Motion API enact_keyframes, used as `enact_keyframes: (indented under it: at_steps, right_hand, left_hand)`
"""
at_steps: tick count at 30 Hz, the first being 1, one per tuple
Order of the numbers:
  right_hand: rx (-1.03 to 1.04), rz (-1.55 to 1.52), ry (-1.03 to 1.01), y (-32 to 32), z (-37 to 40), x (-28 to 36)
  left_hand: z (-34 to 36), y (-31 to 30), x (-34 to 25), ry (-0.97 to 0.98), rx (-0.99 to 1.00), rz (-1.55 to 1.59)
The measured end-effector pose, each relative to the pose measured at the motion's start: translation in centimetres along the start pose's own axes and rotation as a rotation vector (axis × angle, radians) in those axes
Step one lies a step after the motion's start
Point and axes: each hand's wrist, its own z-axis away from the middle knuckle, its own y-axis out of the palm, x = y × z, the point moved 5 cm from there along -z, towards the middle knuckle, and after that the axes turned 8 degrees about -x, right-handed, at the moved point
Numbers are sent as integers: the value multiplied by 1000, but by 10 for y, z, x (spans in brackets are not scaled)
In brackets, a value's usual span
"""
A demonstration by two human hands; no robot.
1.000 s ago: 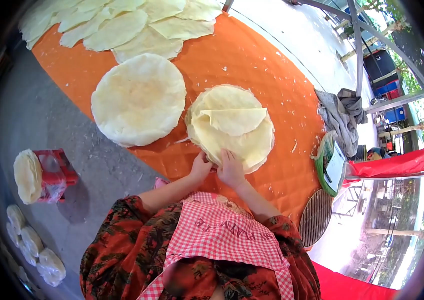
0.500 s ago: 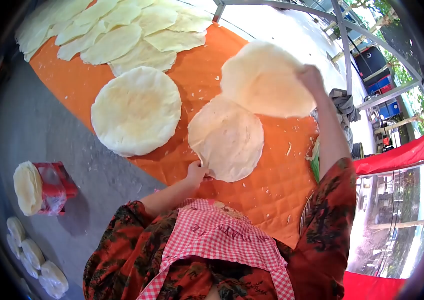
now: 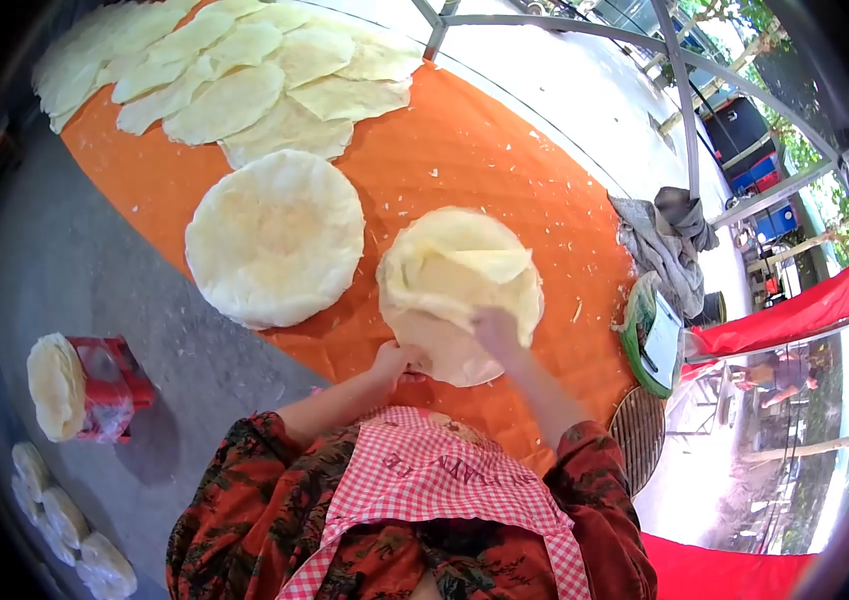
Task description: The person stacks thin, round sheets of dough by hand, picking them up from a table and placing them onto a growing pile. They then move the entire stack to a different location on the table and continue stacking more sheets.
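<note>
A low pile of thin round flatbreads lies in front of me on the orange cloth. Its near left edge is pinched by my left hand. On top, a pale thin flatbread lies loosely, its far part folded over in a flap. My right hand, slightly blurred, is closed at the near right side of that top flatbread and seems to hold its edge; the fingertips are hidden. Left of the pile stands a thicker stack of pale round flatbreads.
Overlapping flatbreads cover the far left of the orange cloth. At right are a grey cloth, a green bag and a woven tray. A red stool and wrapped packs are at lower left.
My right hand has come down from the far right toward me, bringing the large thin flatbread over the pile, where it lies partly folded. My left hand stays at the pile's near edge.
</note>
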Motion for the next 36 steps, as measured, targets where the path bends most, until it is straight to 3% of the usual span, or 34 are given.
enact_keyframes:
  at_steps: [1,2,3,6,9,12,13,16,22,25,29,32,35,36]
  right_hand:
    - [-89,-37,12,-8,-16,-20]
    - [-376,-54,95,-53,-34,-16]
    - [-157,3,75,-66,-65,-41]
    - [-428,23,-32,-185,-84,5]
    - [-390,203,-106,-211,-50,54]
    - [-438,36,-201,-106,3,22]
    - [-373,164,-241,-80,22,40]
    - [-238,69,-240,18,73,41]
    - [-129,70,-177,21,84,52]
    - [-105,107,-244,32,88,51]
    - [-220,26,-295,11,91,72]
    - [-92,-669,439,54,88,16]
    - [-251,-1226,990,73,58,-44]
    - [-178,-1253,982,82,39,-61]
  left_hand:
    - [-4,-1,3,6,30,-15]
    - [-9,-3,6,16,32,-7]
    - [-14,-5,11,19,32,-3]
    - [-15,-8,14,-9,82,29]
    - [-18,-11,16,-48,95,84]
    - [-17,-14,15,-78,66,157]
    - [-17,-15,15,-85,54,183]
    - [-16,-17,14,-89,109,179]
    - [-16,-16,13,-112,348,269]
    - [6,2,-8,-166,201,330]
    - [-29,-9,14,121,-34,146]
    - [-37,-13,20,72,-64,39]
    - [-25,-8,12,69,-78,52]
    - [-27,-9,14,68,-68,61]
